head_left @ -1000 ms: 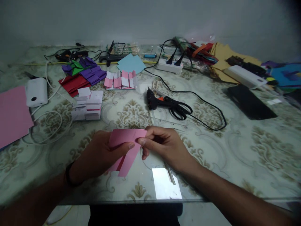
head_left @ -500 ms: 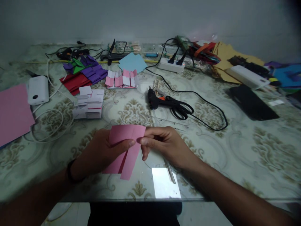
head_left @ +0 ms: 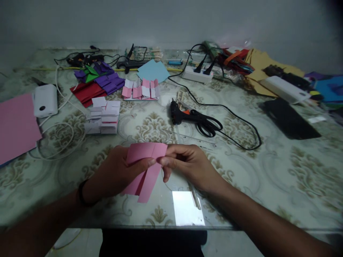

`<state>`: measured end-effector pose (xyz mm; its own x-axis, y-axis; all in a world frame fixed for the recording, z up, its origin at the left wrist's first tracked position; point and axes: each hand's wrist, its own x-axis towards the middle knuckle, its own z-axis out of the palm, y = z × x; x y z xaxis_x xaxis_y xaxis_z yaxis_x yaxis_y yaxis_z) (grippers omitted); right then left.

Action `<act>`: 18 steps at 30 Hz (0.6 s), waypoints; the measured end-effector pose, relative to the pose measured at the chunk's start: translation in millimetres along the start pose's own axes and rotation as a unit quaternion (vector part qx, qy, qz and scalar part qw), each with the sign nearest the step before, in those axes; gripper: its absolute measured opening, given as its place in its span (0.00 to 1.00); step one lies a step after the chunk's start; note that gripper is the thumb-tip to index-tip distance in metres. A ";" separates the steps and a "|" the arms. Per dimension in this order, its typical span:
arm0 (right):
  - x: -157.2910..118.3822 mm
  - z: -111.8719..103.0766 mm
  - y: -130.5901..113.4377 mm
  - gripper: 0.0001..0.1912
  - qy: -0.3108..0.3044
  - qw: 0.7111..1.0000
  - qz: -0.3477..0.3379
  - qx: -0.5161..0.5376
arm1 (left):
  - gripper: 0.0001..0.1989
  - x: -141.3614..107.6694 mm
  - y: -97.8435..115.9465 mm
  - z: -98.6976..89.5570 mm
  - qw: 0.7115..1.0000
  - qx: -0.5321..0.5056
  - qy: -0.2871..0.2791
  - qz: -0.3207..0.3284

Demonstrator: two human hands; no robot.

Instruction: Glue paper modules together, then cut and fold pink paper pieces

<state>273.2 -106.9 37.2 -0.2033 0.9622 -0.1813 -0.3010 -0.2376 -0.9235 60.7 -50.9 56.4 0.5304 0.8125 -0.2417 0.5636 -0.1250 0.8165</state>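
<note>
Held just above the near part of the table is a piece of pink paper, with a slit or fold that parts a strip from the rest. My left hand is closed on its left side, the thumb lying across the front and the other fingers hidden behind. At the right edge, my right hand pinches the paper between thumb and fingers. A black glue gun lies beyond my hands, with black-handled scissors against it. A thin metal rod rests below my right hand.
White and pink folded paper pieces stand at the left, near a white power bank and pink sheets. A power strip with plugs sits at the back. To the right lies a black phone-like slab. The table's front edge is close.
The view has shifted slightly. The pink paper is tilted a little differently, its upper edge flatter and a crease showing near the right. Both hands keep their hold.
</note>
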 end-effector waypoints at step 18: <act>-2.8 4.1 0.4 0.17 0.038 0.998 0.003 -0.044 | 0.21 1.8 -1.2 2.6 1.000 0.011 0.006 0.006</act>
<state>269.9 -110.2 38.7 -0.1337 0.9686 -0.2096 -0.2164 -0.2349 -0.9476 62.6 -50.8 53.7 0.5295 0.8180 -0.2247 0.5712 -0.1480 0.8073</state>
